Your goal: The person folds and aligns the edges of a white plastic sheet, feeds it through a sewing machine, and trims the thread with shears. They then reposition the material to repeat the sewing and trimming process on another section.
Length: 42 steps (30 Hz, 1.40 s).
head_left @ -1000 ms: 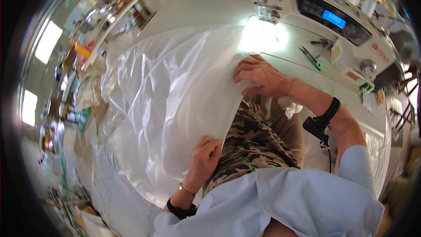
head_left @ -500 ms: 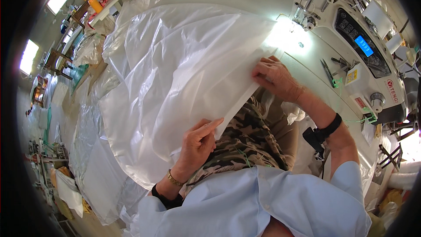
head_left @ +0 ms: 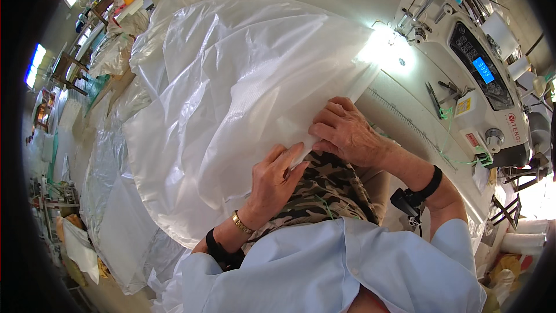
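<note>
Toward ten o'clock, the sheet (head_left: 237,104) looked like glossy, creased plastic; at two, the sewing machine (head_left: 486,90) looked smooth; at six, the shirt (head_left: 307,261) was matt cloth.

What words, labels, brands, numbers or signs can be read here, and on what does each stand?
I'll say where the writing stands without copying it.
Blue screen: lit digits, on the sewing machine's dark panel.
Panel buttons: too small to read.
Red lettering: on the sewing machine's white body.
Yellow label and red label: too small to read.
Ruler scale on the tabletop: too small to read.
White sheet: no writing visible.
</note>
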Tool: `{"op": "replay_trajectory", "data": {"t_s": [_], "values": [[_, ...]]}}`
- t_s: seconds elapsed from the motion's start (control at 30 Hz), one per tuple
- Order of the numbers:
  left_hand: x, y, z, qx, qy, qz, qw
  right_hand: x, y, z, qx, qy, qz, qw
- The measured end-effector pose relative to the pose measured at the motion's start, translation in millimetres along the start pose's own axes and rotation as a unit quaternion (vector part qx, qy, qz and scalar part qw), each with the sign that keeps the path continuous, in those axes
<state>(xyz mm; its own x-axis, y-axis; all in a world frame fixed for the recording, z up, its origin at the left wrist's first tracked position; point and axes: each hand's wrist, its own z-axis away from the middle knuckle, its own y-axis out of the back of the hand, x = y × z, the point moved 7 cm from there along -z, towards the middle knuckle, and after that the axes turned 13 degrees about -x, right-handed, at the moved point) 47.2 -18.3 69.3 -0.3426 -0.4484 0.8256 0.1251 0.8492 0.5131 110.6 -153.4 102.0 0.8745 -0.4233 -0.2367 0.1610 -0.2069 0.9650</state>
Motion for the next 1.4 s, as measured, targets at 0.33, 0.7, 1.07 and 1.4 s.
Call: {"op": "replay_trajectory", "data": {"t_s": [0.33, 0.7, 1.07, 1.4], "values": [[5, 0, -9, 0.019, -0.040, -0.096, 0.994, -5, -3, -1, -0.012, -0.012, 0.020, 1.000], [33, 4, -13, 0.018, -0.098, -0.214, 0.972, -11, 0, 1, 0.038, 0.007, 0.028, 0.999], [45, 3, -18, -0.071, -0.092, -0.186, 0.976, 9, 14, 3, 0.075, -0.001, -0.030, 0.997], [27, 5, -44, -0.160, 0.008, -0.033, 0.987, 23, 22, 9, 0.017, -0.022, -0.042, 0.999]]}}
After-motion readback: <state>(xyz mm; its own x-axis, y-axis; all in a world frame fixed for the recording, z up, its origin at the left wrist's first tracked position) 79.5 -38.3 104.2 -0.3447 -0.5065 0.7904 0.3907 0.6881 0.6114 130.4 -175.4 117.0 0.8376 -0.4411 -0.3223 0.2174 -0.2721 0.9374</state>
